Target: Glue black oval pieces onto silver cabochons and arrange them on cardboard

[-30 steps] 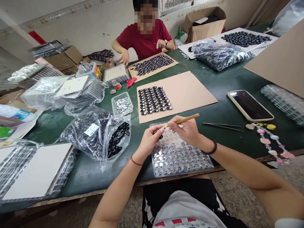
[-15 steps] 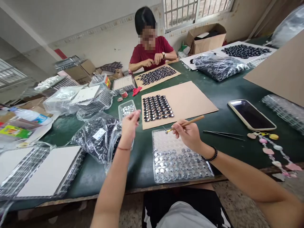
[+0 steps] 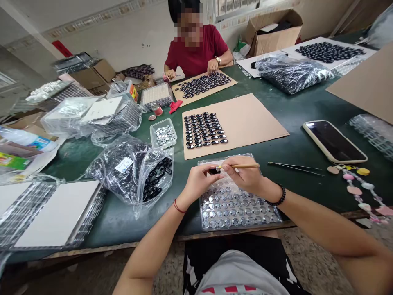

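My left hand pinches a small black oval piece between thumb and fingers. Closed around a thin wooden-handled tool, my right hand brings its tip to that piece. Both hands hover over a clear plastic tray with rows of round silvery pieces in its nearer part; my hands cover some of its far part. Beyond it, black ovals with shiny centres stand in rows on a cardboard sheet. A clear tub of small silvery pieces lies left of the sheet.
An open plastic bag of black pieces lies left of my hands. Tweezers, a phone and a beaded strap lie at right. Across the table, a person in a red shirt handles black pieces on another cardboard.
My left hand has moved from beside the tub to the right, over the tray, meeting the tool's tip with a black piece. The person opposite has parted their hands.
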The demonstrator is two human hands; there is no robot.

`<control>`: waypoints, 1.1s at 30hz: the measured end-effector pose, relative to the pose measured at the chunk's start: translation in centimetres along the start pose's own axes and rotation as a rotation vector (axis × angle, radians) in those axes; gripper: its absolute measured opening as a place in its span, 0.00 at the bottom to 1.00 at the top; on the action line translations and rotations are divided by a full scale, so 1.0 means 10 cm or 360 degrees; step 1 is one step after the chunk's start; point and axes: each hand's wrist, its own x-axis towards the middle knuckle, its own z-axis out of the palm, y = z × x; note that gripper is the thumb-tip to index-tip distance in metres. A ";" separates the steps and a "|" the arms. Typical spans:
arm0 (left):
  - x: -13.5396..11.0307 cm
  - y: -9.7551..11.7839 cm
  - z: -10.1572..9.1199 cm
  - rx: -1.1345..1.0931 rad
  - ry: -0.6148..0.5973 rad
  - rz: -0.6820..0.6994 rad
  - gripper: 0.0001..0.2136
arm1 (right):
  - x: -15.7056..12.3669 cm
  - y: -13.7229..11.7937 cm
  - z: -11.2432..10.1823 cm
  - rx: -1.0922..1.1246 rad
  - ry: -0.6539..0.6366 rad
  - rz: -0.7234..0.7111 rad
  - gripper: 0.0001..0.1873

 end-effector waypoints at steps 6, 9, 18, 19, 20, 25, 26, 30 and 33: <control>0.01 -0.01 0.00 -0.0076 -0.0019 0.0001 0.14 | -0.03 0.03 0.02 -0.0083 -0.0072 0.0005 0.12; 0.01 0.01 -0.01 -0.0078 -0.0036 -0.0006 0.14 | -0.03 0.03 0.02 -0.0089 -0.0085 -0.0003 0.12; 0.00 0.07 0.00 -0.0091 -0.0021 -0.0015 0.13 | -0.03 0.00 0.02 -0.0114 -0.0095 -0.0042 0.10; 0.00 0.07 0.00 -0.0104 -0.0023 -0.0022 0.13 | -0.03 0.00 0.02 -0.0126 -0.0092 -0.0045 0.11; 0.00 0.07 0.00 -0.0121 -0.0022 -0.0031 0.13 | -0.03 0.01 0.02 -0.0138 -0.0089 -0.0048 0.11; -0.01 0.07 0.02 -0.0231 -0.0002 -0.0080 0.13 | -0.05 0.01 0.03 -0.0085 -0.0116 -0.0048 0.10; -0.02 0.07 0.02 -0.0265 0.0001 -0.0094 0.13 | -0.06 0.01 0.04 -0.0046 -0.0129 -0.0059 0.09; -0.03 0.09 0.04 -0.0373 0.0038 -0.0126 0.12 | -0.10 0.00 0.06 0.0095 -0.0187 -0.0078 0.09; -0.04 0.09 0.04 -0.0406 0.0042 -0.0159 0.12 | -0.09 -0.01 0.06 0.0238 -0.0196 0.0103 0.12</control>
